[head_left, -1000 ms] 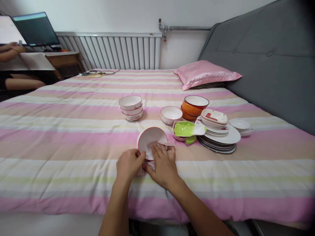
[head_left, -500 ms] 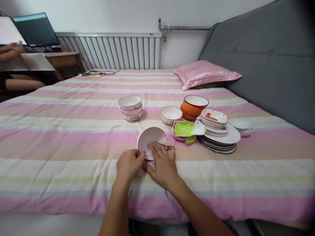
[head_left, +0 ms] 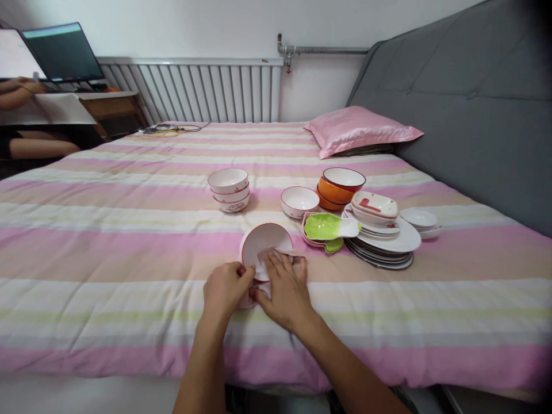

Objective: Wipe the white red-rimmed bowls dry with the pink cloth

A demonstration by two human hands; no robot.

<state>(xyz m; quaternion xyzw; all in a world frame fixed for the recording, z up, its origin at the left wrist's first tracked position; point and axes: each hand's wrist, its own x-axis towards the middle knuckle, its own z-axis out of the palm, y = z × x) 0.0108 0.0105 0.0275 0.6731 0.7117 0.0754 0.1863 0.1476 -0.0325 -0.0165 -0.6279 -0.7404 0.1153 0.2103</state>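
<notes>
A white bowl (head_left: 264,241) with a red rim is tilted towards me on the striped bed cover. My left hand (head_left: 226,287) grips its near left rim between thumb and fingers. Against the inside of the bowl, my right hand (head_left: 287,287) presses a pale pink cloth (head_left: 246,300), its fingers bent over the fabric; part of the cloth hangs below the rim. Beyond the tilted bowl stands another red-rimmed white bowl (head_left: 300,201), upright. Further left is a stack of white bowls (head_left: 230,190) with a red pattern.
Right of the hands lie green leaf-shaped dishes (head_left: 330,227), orange bowls (head_left: 336,192), a pile of plates (head_left: 405,238) and small white dishes (head_left: 419,218). A pink pillow (head_left: 360,129) rests by the grey headboard (head_left: 466,103). Another person's arm (head_left: 19,95) shows at a desk far left.
</notes>
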